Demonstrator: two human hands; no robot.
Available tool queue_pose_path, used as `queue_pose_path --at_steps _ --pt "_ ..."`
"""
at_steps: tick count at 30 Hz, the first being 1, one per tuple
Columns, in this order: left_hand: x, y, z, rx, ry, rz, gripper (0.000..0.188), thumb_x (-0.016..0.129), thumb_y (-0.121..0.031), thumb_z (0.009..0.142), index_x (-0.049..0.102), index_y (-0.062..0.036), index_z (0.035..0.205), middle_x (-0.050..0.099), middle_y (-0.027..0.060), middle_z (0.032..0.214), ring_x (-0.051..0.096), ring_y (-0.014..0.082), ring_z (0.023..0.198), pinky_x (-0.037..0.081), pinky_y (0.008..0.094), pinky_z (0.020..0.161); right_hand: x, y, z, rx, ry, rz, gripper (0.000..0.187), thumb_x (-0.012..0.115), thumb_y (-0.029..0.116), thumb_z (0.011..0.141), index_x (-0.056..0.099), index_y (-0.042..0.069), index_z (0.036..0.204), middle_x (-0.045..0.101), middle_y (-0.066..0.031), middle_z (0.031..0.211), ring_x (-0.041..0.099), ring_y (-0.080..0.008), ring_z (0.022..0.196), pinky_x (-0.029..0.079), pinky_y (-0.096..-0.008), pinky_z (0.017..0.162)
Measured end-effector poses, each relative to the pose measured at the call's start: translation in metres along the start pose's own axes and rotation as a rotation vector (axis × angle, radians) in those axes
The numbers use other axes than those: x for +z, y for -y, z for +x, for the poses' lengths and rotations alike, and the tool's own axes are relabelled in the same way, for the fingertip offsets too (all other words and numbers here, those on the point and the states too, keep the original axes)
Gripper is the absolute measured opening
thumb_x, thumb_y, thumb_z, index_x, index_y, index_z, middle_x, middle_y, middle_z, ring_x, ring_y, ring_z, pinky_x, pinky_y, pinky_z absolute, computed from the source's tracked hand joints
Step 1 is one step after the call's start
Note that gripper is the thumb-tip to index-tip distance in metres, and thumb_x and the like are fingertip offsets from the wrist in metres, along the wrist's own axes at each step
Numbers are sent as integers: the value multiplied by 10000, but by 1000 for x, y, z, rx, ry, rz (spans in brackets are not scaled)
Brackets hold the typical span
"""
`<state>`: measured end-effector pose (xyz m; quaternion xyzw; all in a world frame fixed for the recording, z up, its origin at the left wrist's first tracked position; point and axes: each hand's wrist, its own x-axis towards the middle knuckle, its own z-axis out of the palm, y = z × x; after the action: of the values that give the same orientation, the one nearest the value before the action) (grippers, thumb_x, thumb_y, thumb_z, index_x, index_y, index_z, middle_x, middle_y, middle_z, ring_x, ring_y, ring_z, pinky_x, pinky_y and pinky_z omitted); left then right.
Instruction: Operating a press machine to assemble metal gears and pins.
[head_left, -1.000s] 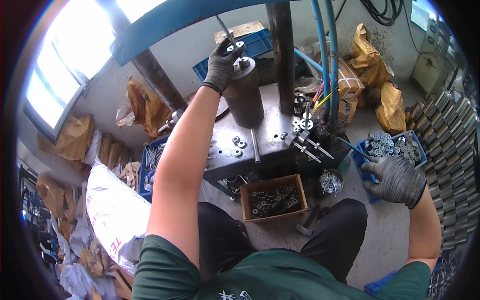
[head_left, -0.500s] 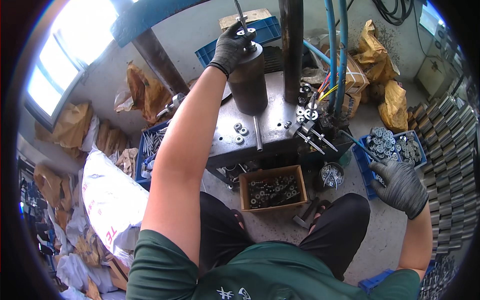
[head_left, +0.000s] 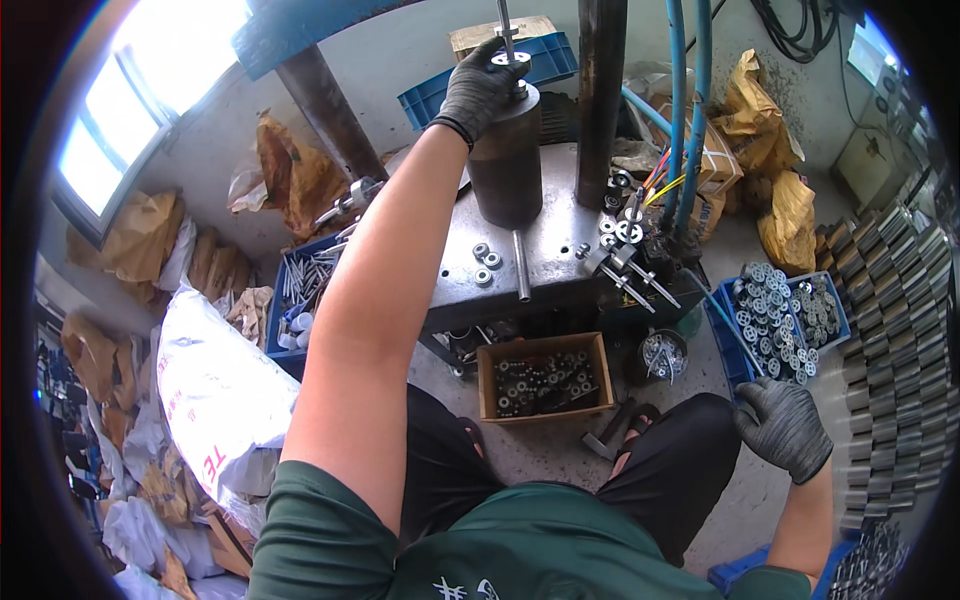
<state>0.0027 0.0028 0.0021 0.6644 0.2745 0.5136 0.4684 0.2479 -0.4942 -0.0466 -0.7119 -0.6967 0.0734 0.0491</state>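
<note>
- We see our left hand (head_left: 478, 88), in a dark glove, reaching far forward with its fingers curled over the top of a dark steel cylinder (head_left: 507, 160) that stands upright on a grey metal press table (head_left: 545, 262).
- Just beside those fingertips, on the cylinder's top, sits a small silver ring part (head_left: 511, 60), with a thin vertical rod (head_left: 504, 28) rising through it; the fingers touch the ring, though we cannot tell whether they pinch it.
- Below the left hand, toward us on the table, lie two small washers (head_left: 485, 266) and a short steel pin (head_left: 521, 266).
- Our right hand (head_left: 787, 426), also gloved, hangs low at our right side, fingers loosely curled inward; we cannot tell whether it holds anything.
- Just ahead of the right hand stands a blue bin (head_left: 788, 312) filled with round silver parts.
- To the left of the right hand, near our knees, an open cardboard box (head_left: 543, 376) holds dark small parts, and a small round tin (head_left: 662, 354) of shiny pieces stands beside it.
- Right of the right hand, rows of grey metal blocks (head_left: 895, 340) are stacked along the floor.
- Beyond the left hand's right side, a thick dark column (head_left: 600, 90) and blue hoses (head_left: 688, 110) rise from the table.
</note>
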Motion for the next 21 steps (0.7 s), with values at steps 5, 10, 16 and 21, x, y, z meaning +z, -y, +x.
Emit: queue_pose_path --at_steps 5,10,16,21 --pt "-7 6 5 26 -18 108 618 844 -173 870 572 -90 1419 710 100 902 658 133 681 568 290 597 -2 1 3 4 13 5 270 699 221 833 736 11 998 713 -199 934 697 -393 863 570 -472 799" --pt "2 -8 -5 -27 -43 105 583 840 -185 872 598 -92 1394 721 108 925 670 133 705 583 279 635 -5 -4 6 31 54 17 276 703 208 824 730 6 1011 709 -205 943 694 -396 880 567 -474 801" --pt "-9 -3 -2 87 40 206 473 875 -203 842 665 -80 1246 678 23 932 652 100 832 595 248 744 -35 -12 31 -86 -230 59 303 720 109 806 691 0 1087 693 -232 1003 692 -408 886 567 -466 807" --pt "-9 -2 -1 -50 68 98 419 870 -173 838 682 -42 1190 689 29 918 660 81 858 584 242 798 -68 -32 110 -176 -803 34 266 674 91 960 650 38 1220 712 -198 1050 729 -305 918 588 -390 809"
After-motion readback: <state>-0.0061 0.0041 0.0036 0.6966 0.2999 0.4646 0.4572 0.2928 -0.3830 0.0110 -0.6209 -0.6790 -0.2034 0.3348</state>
